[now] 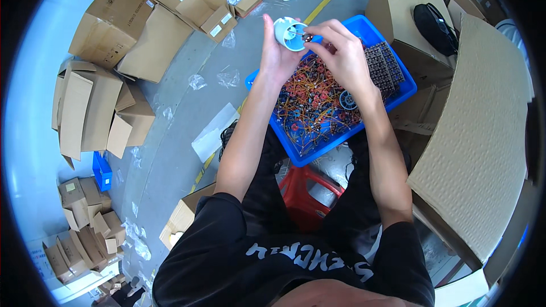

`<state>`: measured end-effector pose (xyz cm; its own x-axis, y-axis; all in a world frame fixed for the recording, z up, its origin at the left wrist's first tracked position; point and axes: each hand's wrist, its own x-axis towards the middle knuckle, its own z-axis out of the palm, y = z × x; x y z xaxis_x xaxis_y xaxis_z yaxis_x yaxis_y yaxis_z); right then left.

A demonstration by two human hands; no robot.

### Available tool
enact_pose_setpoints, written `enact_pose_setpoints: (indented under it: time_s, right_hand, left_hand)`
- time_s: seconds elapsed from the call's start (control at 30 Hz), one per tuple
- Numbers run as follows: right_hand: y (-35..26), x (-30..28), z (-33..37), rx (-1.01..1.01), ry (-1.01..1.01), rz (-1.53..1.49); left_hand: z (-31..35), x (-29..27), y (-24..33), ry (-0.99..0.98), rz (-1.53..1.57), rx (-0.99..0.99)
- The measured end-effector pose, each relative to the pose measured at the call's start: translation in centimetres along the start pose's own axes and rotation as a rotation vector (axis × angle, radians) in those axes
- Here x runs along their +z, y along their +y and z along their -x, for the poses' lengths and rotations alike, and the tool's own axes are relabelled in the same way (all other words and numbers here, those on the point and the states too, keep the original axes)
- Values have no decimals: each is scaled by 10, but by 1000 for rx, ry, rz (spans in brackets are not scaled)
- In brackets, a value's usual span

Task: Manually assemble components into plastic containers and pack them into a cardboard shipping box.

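My left hand (276, 62) holds a small white plastic cup-shaped housing (282, 29), tilted so that its pale blue inside faces right. At its mouth, my right hand (347, 59) pinches a small dark, coppery part (307, 38) between thumb and fingers. A thin rod or wire runs from that part into the housing; its exact kind is too small to make out. Both hands are above the far side of a blue plastic tray (335, 146). Inside the tray lie tangled small parts with orange and red wires (311, 94), a round spoked piece (347, 100) and dark gridded blocks (382, 68).
A large cardboard box (472, 125) stands close on my right, with a black pouch (433, 28) on cardboard beyond it. A red stool (298, 193) shows between my legs. Open cartons (114, 17), a small blue bin (102, 171) and plastic scraps lie to the left.
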<state>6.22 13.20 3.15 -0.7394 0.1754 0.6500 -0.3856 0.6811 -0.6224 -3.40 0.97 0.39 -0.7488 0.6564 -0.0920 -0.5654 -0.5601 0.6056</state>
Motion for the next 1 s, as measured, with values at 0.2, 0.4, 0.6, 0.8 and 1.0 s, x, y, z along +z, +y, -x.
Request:
enact_pose_setpoints:
  time_s: [0.2,0.4,0.6,0.8,1.0]
  right_hand:
    - [-3,-5,0,59,77,46]
    - [1,-8,1,5,78,92]
    - [0,-7,3,21,48,124]
    - [5,-5,4,23,46,119]
    - [-1,-7,2,73,-18,160]
  left_hand:
    - [2,6,-4,-149,146,2]
    - [-3,9,-7,-105,34,31]
    - [3,20,-13,-80,1,-45]
    - [6,18,-14,-59,38,-135]
    - [-4,-12,-8,-372,106,-192]
